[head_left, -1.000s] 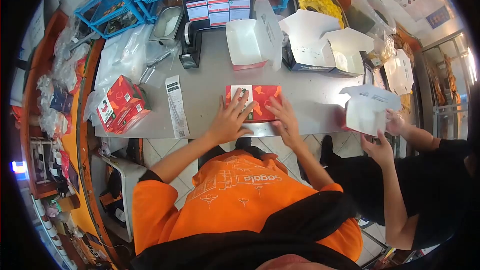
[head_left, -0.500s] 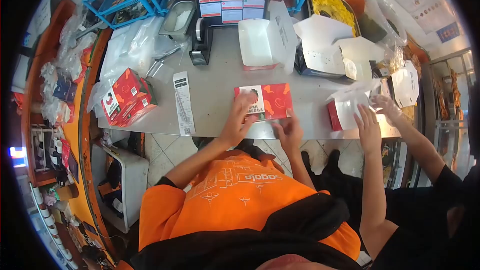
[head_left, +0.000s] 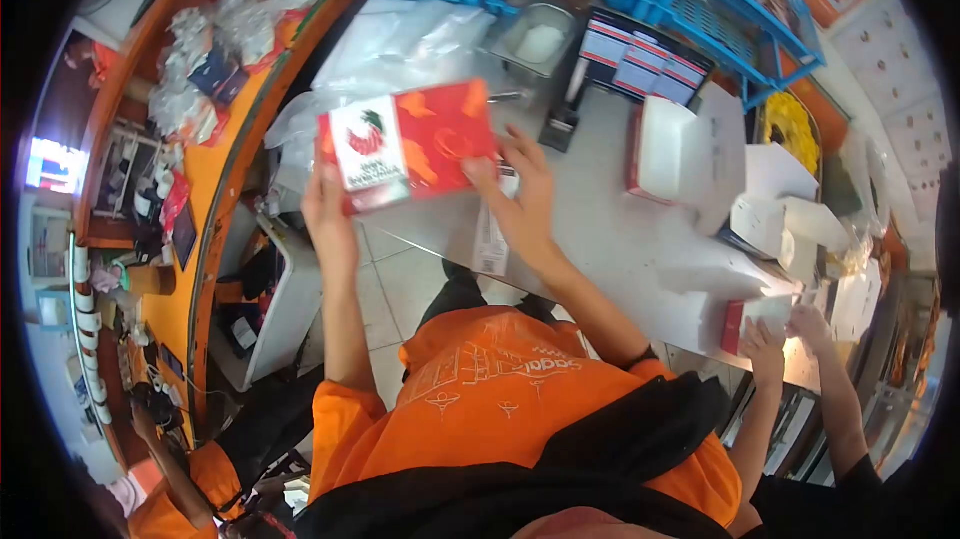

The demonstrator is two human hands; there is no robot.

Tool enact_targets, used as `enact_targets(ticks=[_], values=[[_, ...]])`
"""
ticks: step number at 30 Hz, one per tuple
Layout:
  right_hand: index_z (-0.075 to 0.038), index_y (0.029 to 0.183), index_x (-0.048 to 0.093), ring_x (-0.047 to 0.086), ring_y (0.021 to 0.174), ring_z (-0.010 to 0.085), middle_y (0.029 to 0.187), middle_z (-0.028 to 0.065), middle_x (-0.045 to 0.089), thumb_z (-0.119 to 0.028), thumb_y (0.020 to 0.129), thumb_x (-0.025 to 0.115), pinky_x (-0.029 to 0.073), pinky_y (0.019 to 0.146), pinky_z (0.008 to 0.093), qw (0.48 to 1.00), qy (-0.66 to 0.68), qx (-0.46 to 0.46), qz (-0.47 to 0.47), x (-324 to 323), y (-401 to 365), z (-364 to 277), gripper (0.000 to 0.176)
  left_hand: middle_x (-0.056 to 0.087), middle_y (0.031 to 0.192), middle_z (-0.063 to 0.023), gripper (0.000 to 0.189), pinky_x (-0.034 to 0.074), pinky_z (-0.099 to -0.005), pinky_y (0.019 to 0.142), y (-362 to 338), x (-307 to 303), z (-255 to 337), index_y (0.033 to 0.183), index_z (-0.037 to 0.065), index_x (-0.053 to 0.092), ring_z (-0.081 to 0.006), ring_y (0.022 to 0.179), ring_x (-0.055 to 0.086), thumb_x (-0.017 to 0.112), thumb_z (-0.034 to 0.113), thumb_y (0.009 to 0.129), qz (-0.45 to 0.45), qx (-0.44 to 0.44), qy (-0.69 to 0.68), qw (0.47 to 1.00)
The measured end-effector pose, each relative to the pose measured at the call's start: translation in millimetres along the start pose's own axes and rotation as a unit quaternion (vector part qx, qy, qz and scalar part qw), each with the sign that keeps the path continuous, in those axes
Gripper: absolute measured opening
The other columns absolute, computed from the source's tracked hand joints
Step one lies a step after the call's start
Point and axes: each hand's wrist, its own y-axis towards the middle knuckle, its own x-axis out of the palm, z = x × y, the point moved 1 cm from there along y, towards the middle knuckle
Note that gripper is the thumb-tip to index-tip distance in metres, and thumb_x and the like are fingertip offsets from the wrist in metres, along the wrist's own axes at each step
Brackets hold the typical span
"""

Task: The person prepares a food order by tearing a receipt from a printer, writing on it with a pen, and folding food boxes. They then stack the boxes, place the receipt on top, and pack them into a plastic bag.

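The left hand [head_left: 325, 207] clasps the box [head_left: 405, 144] at its 7 o'clock corner. The right hand [head_left: 520, 189] pinches the 3 o'clock edge. The box is in the air above the counter [head_left: 610, 229]. It is probably light, stiff, crushable cardboard, so opposite edges suit best.

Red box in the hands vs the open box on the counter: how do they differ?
The red box is closed; the open box has its lid up, white inside showing. The red box is held up by the left hand and right hand; the open box sits on the counter. The red box shows a white label; the open box shows none. Both are red outside.
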Motion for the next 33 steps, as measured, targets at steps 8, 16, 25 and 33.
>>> enact_targets(ticks=[8,16,25,33], values=[[0.004,0.140,0.032,0.052,0.118,0.0265,0.125,0.0208,0.055,-0.035,0.087,0.067,0.043,0.096,0.0336,0.903,0.262,0.302,-0.159,105.2,27.3,43.5,0.075,0.053,0.131,-0.0141,0.052,0.033,-0.0295,0.104,58.0,-78.5,-61.5,0.139,-0.003,0.040,-0.0192,0.121,0.048,0.045,0.032,0.100,0.010,-0.102,0.091,0.991],[0.000,0.129,0.050,0.053,0.114,0.0246,0.124,0.0172,0.056,-0.032,0.091,0.061,0.041,0.096,0.0336,0.975,0.054,0.193,0.096,31.6,21.7,76.4,0.051,0.044,0.141,-0.0130,0.057,0.029,-0.0283,0.107,72.6,-81.4,-41.9,0.144,0.000,0.033,-0.0182,0.127,0.041,0.042,0.037,0.101,-0.085,-0.146,0.077,0.983],[0.000,0.073,0.070,0.054,0.087,0.0237,0.091,0.0095,0.056,-0.018,0.076,0.074,0.044,0.077,0.0334,0.976,-0.082,0.154,0.129,-65.0,48.5,144.7,0.019,0.029,0.152,-0.0045,0.059,0.028,-0.0489,0.109,70.8,-107.4,-49.8,0.146,0.017,0.034,-0.0295,0.139,0.027,0.037,0.051,0.098,-0.035,-0.147,0.051,0.987],[0.002,0.073,0.066,0.058,0.088,0.0294,0.099,0.0121,0.057,-0.003,0.072,0.070,0.046,0.077,0.0383,0.936,-0.337,0.064,0.078,-57.8,24.4,152.2,0.006,0.031,0.149,-0.0085,0.051,0.031,-0.0462,0.108,73.6,-134.7,-54.6,0.143,0.014,0.039,-0.0274,0.139,0.028,0.041,0.042,0.099,0.062,-0.123,0.022,0.990]])
